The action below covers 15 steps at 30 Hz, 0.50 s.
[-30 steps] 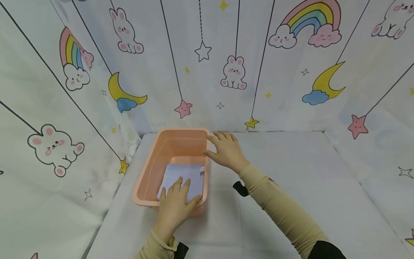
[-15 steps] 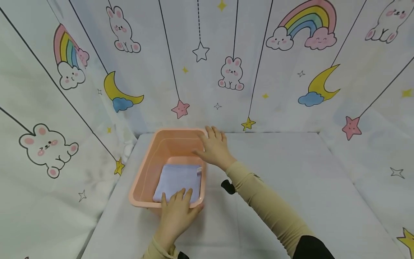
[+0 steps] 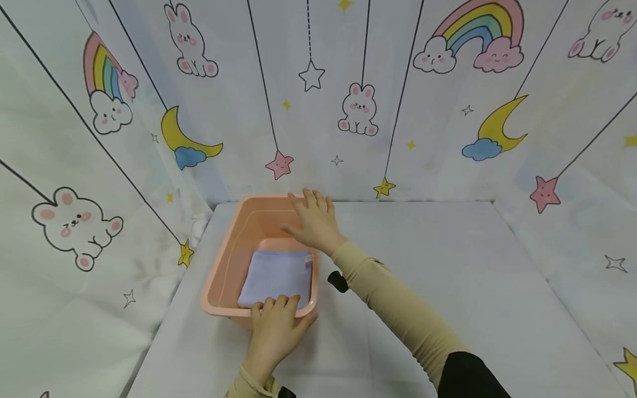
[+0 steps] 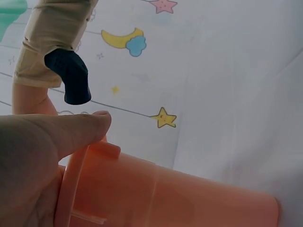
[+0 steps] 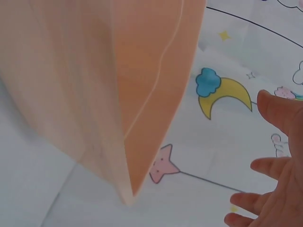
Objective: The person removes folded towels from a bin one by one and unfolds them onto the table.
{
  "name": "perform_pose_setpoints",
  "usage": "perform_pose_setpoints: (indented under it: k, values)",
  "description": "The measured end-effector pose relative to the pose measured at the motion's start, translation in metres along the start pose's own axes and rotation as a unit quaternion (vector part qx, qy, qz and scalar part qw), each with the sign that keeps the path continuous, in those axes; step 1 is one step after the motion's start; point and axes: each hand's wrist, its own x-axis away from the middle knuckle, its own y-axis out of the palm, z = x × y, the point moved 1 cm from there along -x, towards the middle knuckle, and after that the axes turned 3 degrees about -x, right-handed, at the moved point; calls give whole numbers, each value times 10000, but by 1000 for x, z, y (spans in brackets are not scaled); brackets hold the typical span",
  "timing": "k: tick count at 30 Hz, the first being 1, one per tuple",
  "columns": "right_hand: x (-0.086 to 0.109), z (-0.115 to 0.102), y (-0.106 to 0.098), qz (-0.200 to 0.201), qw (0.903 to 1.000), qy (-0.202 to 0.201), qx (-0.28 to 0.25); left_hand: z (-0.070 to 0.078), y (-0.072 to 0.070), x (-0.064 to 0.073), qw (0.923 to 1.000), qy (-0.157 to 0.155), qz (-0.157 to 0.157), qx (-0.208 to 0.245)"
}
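Observation:
A peach plastic basin [image 3: 234,265] stands on the white-covered table. In its bottom lies a folded lavender cloth [image 3: 276,273] with a small white tag at its upper right corner. My left hand [image 3: 276,331] holds the near rim, fingertips bent over the edge onto the inner side. In the left wrist view its thumb [image 4: 85,130] lies along the outside, by the basin's corner [image 4: 189,198]. Above the far right corner hovers my right hand [image 3: 314,224], fingers spread. The right wrist view has that hand [image 5: 284,179] apart from the basin wall [image 5: 61,94].
White curtains [image 3: 338,55] printed with rabbits, moons, rainbows and stars enclose the table at the back and both sides. The white tabletop [image 3: 423,265] extends to the right of the basin. Black wrist camera mounts [image 3: 338,282] stick out from the sleeves.
My right hand has moved left over the basin's far right corner. My left hand has drawn back from above the cloth, and its fingers have bent over the near rim.

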Motion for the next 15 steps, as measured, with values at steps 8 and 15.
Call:
perform_pose_setpoints:
  k: [8,15]
  values:
    - [-11,-11,11,-102,9999,56,-107,-2,3,0,9999,-41,119,79]
    - [-17,-16,22,-195,9996,148,-110,-1,10,2,9980,-48,617,145]
